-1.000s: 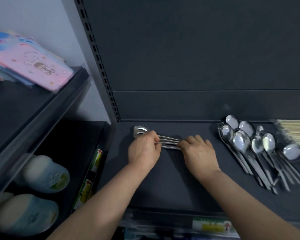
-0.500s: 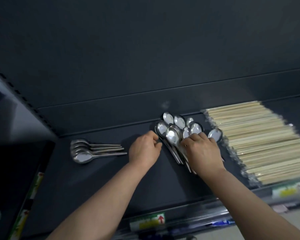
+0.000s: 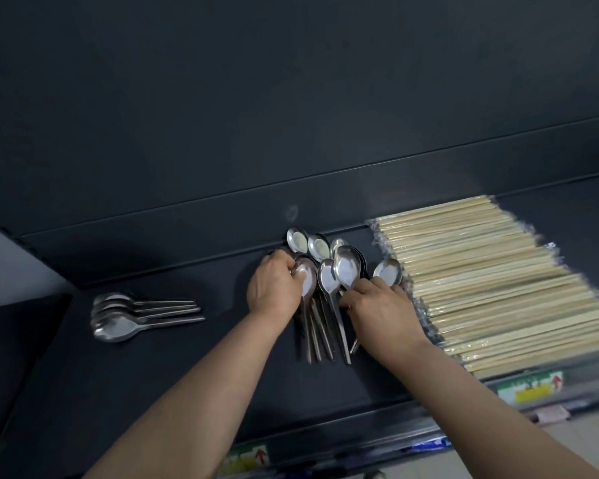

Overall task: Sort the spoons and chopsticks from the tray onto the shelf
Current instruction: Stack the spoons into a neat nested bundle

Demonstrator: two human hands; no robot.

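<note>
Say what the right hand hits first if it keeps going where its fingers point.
The right hand points up-left and seems to touch the spoon pile, so its bowls come first; beyond them, probably the back panel.

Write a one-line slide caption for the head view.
The left hand and right hand grip a loose pile of spoons on the dark shelf, between a tidy spoon row and wrapped chopsticks.

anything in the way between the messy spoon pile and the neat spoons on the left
Nothing visible: only bare shelf lies between the loose spoon pile and the neat spoon group at left. The left hand and right hand are on the pile.
</note>
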